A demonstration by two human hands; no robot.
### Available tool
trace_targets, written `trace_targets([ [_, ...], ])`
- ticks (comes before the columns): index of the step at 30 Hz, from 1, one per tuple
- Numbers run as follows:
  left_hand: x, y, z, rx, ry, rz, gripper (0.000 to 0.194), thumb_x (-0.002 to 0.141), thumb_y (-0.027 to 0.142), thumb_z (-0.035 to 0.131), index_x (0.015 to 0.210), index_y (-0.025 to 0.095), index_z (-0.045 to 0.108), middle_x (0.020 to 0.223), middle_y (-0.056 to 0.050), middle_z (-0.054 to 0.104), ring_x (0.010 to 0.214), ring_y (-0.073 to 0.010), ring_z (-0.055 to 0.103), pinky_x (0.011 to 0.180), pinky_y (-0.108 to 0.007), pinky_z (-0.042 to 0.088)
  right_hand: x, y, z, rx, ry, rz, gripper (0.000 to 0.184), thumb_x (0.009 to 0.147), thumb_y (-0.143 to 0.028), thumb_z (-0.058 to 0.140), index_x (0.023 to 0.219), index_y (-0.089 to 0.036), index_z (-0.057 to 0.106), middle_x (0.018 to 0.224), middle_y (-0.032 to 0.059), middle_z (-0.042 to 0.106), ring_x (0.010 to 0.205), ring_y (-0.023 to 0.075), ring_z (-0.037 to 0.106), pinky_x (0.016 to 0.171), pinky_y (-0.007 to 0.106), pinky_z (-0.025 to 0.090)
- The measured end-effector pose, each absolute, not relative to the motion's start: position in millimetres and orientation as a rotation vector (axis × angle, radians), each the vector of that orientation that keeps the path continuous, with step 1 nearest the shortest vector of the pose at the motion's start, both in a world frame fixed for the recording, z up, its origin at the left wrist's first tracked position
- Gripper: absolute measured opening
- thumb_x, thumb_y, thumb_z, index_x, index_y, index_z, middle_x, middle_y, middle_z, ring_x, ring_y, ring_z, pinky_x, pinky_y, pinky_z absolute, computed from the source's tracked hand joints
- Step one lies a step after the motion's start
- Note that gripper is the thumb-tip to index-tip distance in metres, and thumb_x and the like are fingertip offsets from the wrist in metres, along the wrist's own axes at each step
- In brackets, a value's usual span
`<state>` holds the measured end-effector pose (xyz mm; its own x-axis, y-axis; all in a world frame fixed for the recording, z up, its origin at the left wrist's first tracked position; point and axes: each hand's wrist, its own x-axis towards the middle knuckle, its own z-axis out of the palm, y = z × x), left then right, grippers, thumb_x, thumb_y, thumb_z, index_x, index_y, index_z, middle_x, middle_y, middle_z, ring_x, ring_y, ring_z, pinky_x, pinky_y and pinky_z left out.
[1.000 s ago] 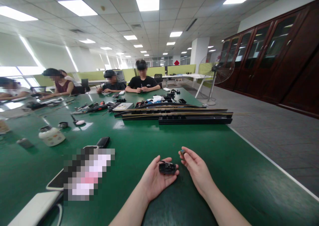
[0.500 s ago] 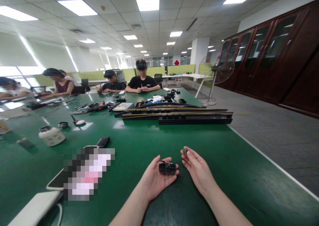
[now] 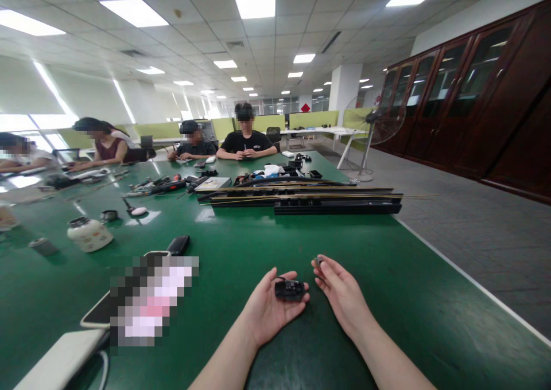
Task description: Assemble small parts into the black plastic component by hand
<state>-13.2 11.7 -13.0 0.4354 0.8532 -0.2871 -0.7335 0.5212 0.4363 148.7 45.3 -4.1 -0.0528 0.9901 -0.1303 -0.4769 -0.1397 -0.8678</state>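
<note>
My left hand (image 3: 266, 314) is turned palm up over the table, with a small black device (image 3: 289, 290) lying across its curled fingers. A short dark wire or strap runs along the device's upper edge. What the device is exactly, I cannot make out. To the right, and apart from it, my right hand (image 3: 344, 289) pinches a small grey piece (image 3: 318, 261) between thumb and fingertips. Fingers partly cover that piece, and its kind is too small to tell.
Left on the green table (image 3: 241, 246) are a blurred-out phone screen (image 3: 159, 298), a white slab (image 3: 60, 358) with a cable, and a patterned jar (image 3: 89, 235). Long black rails (image 3: 338, 207) with thin rods lie ahead. Several people sit beyond, one in a black shirt (image 3: 246, 143).
My right hand has shifted very slightly, and the small grey piece has turned a little in its fingertips. The left hand and the black device stay in place.
</note>
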Motion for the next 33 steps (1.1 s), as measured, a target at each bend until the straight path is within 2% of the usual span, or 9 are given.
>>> trace_targets([
  [10, -13.0, 11.0, -9.7, 0.249, 0.541, 1.003, 0.041, 0.08, 0.045, 0.047, 0.101, 0.011, 0.054, 0.096, -0.019, 0.064, 0.088, -0.0271, 0.063, 0.078, -0.034, 0.043, 144.2, 42.4, -8.0, -0.934, -1.067, 1.358, 0.036, 0.063, -0.043, 0.07, 0.09, -0.02, 0.064, 0.09, 0.0054, 0.069, 0.09, 0.0204, 0.061, 0.085, 0.035, 0.043],
  [15, -13.2, 12.1, -12.0, 0.262, 0.536, 1.001, 0.042, 0.079, 0.047, 0.048, 0.095, 0.01, 0.057, 0.096, -0.018, 0.064, 0.088, -0.0278, 0.063, 0.078, -0.033, 0.044, 143.0, 39.4, -8.8, -0.941, -1.273, 1.271, 0.033, 0.07, -0.044, 0.063, 0.092, -0.02, 0.062, 0.092, 0.007, 0.068, 0.086, 0.0214, 0.061, 0.08, 0.036, 0.047],
  [18, -12.7, 12.2, -12.0, 0.257, 0.528, 1.005, 0.039, 0.079, 0.045, 0.049, 0.091, 0.01, 0.059, 0.091, -0.014, 0.066, 0.085, -0.0266, 0.063, 0.077, -0.033, 0.044, 143.7, 35.0, -8.3, -0.997, -1.485, 1.134, 0.027, 0.075, -0.038, 0.058, 0.096, -0.02, 0.062, 0.096, 0.007, 0.066, 0.088, 0.0216, 0.06, 0.081, 0.037, 0.046],
  [23, -11.2, 10.6, -9.0, 0.22, 0.471, 1.017, 0.035, 0.082, 0.041, 0.046, 0.09, 0.009, 0.059, 0.088, -0.012, 0.065, 0.082, -0.0212, 0.063, 0.08, -0.033, 0.044, 144.7, 27.0, -1.8, -0.945, -1.826, 0.863, 0.02, 0.08, -0.026, 0.052, 0.098, -0.023, 0.061, 0.107, 0.0061, 0.06, 0.104, 0.0207, 0.052, 0.093, 0.038, 0.039],
  [30, -8.1, 10.5, -6.0, 0.189, 0.528, 1.07, 0.033, 0.085, 0.038, 0.042, 0.075, 0.01, 0.056, 0.08, -0.012, 0.064, 0.078, -0.0186, 0.062, 0.076, -0.029, 0.046, 142.1, 25.9, 4.3, -0.931, -2.162, 0.703, 0.018, 0.079, -0.018, 0.053, 0.094, -0.024, 0.061, 0.109, 0.0036, 0.062, 0.104, 0.0211, 0.051, 0.09, 0.04, 0.039],
  [33, -7.7, 10.5, -6.0, 0.196, 0.538, 1.059, 0.034, 0.085, 0.04, 0.041, 0.076, 0.01, 0.055, 0.082, -0.012, 0.064, 0.078, -0.0185, 0.063, 0.075, -0.029, 0.046, 142.0, 25.0, 5.5, -0.939, -2.187, 0.711, 0.017, 0.08, -0.019, 0.053, 0.094, -0.024, 0.06, 0.109, 0.0034, 0.062, 0.104, 0.0208, 0.051, 0.09, 0.039, 0.038],
])
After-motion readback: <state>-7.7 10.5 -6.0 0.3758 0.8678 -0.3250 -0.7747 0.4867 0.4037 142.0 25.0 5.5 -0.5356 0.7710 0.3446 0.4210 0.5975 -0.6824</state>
